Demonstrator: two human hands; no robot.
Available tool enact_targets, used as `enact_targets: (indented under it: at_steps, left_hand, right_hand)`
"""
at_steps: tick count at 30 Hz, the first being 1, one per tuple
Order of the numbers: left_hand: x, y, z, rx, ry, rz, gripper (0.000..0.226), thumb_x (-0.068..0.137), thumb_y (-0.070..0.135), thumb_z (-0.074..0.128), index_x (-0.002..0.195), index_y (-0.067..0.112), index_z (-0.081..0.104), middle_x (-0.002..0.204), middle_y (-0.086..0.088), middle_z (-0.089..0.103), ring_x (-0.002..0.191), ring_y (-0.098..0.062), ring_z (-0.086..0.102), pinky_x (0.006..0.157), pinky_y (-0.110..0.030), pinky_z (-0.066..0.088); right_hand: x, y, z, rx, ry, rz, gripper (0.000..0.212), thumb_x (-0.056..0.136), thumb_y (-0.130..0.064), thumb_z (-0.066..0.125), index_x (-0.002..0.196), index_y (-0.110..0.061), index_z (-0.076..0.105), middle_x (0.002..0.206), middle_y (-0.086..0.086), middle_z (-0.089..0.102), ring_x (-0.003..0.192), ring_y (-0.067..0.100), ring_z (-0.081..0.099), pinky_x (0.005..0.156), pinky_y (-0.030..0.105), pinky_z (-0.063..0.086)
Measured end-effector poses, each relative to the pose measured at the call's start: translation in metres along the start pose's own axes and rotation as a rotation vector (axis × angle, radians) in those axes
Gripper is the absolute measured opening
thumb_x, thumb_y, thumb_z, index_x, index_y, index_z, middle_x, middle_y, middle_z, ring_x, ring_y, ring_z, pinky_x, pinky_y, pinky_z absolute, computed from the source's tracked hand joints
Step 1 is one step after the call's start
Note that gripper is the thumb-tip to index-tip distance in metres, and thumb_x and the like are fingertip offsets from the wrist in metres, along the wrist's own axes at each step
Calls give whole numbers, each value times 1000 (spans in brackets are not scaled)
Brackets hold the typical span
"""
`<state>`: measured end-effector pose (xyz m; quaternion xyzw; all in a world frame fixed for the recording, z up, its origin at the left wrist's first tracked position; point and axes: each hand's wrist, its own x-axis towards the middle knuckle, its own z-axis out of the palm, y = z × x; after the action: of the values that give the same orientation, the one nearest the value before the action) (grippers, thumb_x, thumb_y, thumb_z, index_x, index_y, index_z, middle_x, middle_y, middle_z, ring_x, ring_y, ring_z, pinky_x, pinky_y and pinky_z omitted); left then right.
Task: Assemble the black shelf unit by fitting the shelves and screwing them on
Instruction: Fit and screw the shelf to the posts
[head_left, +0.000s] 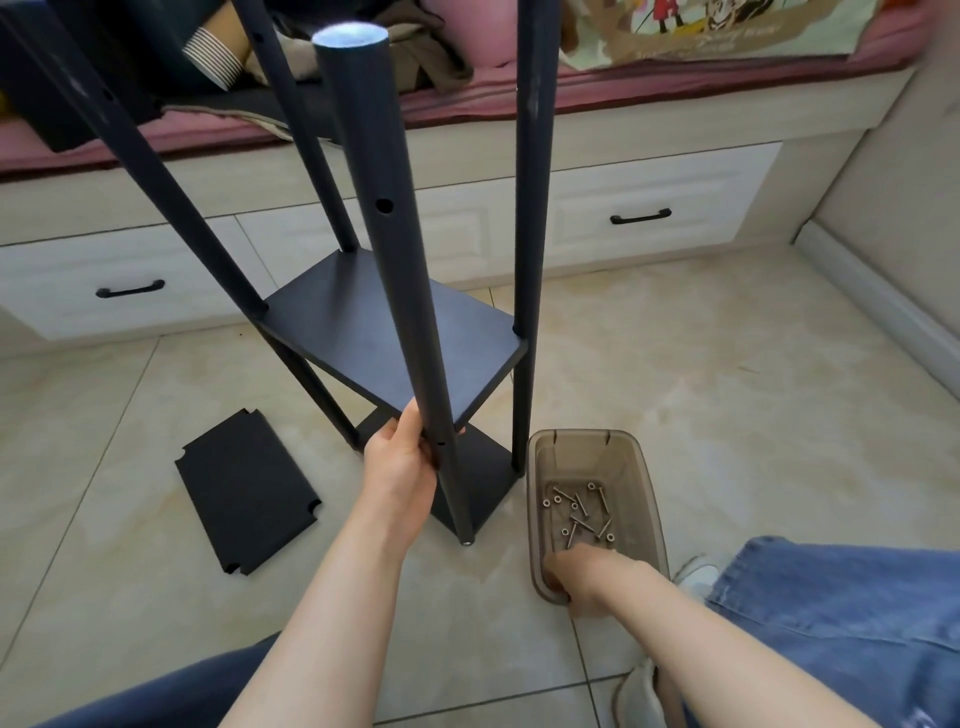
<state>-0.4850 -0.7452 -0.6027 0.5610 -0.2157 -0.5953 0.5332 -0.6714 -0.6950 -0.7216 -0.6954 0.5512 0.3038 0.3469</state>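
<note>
The black shelf unit stands upright on the floor with one shelf (384, 332) fitted between its poles and a base panel (478, 483) below. My left hand (400, 457) grips the nearest pole (395, 260) low down, just under the fitted shelf. A loose black shelf panel (247, 491) lies flat on the tiles to the left. A brown translucent plastic box (644, 467) holds several screws (579, 512). My right hand (584, 577) reaches into the near end of the box, with its fingertips hidden behind the box wall.
A white drawer bench (649, 208) with black handles and a pink cushion runs along the back, with clothes and a bag on top. A wall skirting (872, 291) closes the right side. My legs in jeans and a white shoe (696, 577) are at the bottom.
</note>
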Motion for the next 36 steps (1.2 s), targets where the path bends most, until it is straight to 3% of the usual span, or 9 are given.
enact_targets:
  at_steps: [5,12,15,18,23,30,36]
  left_hand:
    - [-3,0,1,-10,13,-13,30,96,37,62,107,10,67,115,-11,65,117,-33,61,97,-41,51]
    - [-3,-4,0,-16,28,-4,24,100,35,59,103,12,66,102,-6,62,102,-28,60,88,-37,50]
    - [-1,-7,-1,-23,18,4,23,101,35,57,104,14,66,102,-4,62,102,-26,61,86,-34,51]
    - [5,-11,-3,-28,-8,18,24,101,36,56,107,15,65,102,-1,64,98,-20,62,82,-31,53]
    - [10,-15,-6,-25,-58,55,21,103,34,54,102,16,65,88,3,65,75,-9,70,72,-25,55]
    - [11,-17,-8,-58,-96,76,21,103,34,51,102,16,62,75,10,70,71,-6,71,66,-20,56]
    - [12,-17,-9,-83,-105,73,19,102,31,53,98,16,62,73,10,69,70,-6,70,64,-19,56]
  right_hand:
    - [1,10,-7,232,47,22,42,94,-40,58,126,-12,61,131,11,61,115,30,58,94,33,48]
    - [29,27,1,367,175,195,38,97,-26,52,126,-1,58,130,19,60,119,33,59,89,30,47]
    - [44,33,6,408,193,236,36,96,-24,52,125,-3,57,128,16,63,118,32,60,85,27,46]
    - [60,42,10,482,197,259,42,97,-23,54,133,-4,48,133,18,59,122,33,57,93,31,46]
    - [77,50,8,610,210,264,61,98,-18,53,151,-6,26,147,19,47,134,35,47,107,36,40]
    - [91,42,11,496,204,296,51,97,-10,47,145,-3,31,139,25,51,126,37,53,100,39,46]
    - [93,40,24,267,268,283,42,96,-2,40,137,-10,45,134,16,56,121,34,57,92,41,50]
